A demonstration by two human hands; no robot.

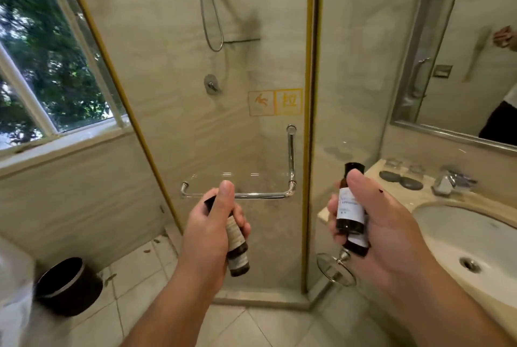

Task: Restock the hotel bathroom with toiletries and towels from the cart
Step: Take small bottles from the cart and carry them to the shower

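My left hand [208, 230] grips a small dark toiletry bottle [236, 246] with a pale label, cap up and thumb along its side. In my right hand [372, 223] are two more dark toiletry bottles [351, 206] with white labels, one upright behind the thumb and a second lower in the palm. Both hands hover in front of the closed glass shower door [223, 137], close to its chrome handle [291, 173].
A marble vanity [402, 192] with a white sink [458, 237], tap [450, 181], glasses and dark coasters lies at the right under a mirror [481, 47]. A black waste bin [65, 285] stands on the tiled floor at the left, below a window [47, 67].
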